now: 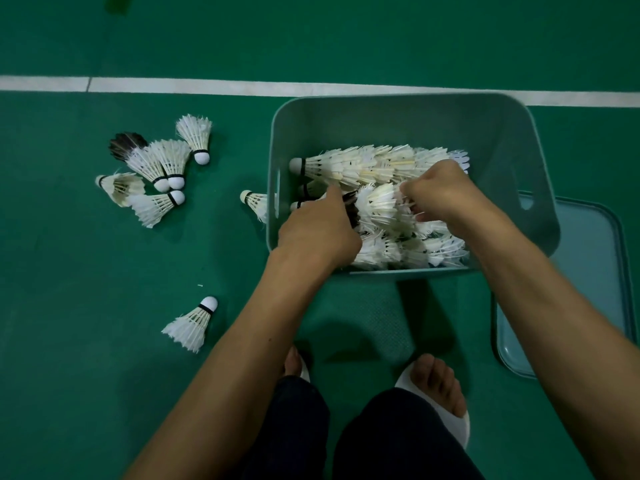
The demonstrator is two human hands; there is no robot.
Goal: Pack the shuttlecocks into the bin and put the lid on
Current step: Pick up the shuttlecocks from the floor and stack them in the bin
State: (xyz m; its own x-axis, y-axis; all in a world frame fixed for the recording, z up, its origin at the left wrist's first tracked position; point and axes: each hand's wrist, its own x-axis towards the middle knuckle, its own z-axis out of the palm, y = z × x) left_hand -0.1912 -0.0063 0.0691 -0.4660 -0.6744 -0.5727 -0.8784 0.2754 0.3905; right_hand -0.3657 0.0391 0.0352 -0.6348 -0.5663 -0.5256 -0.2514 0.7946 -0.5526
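Note:
A teal bin [408, 119] stands on the green floor, holding nested rows of white shuttlecocks [367, 164]. Both my hands are inside it. My left hand [317, 233] grips the left end of a stacked row of shuttlecocks [377, 202] that includes a dark-feathered one. My right hand [441, 192] pinches the right end of that same row. Several loose shuttlecocks [156, 168] lie in a cluster on the floor to the left. One more shuttlecock [254, 202] lies against the bin's left wall, and another shuttlecock [192, 323] lies nearer to me. The teal lid [588, 271] lies flat at the bin's right.
A white court line [207, 85] runs across the floor behind the bin. My feet in white slippers [446, 410] stand just in front of the bin, with dark trouser legs below.

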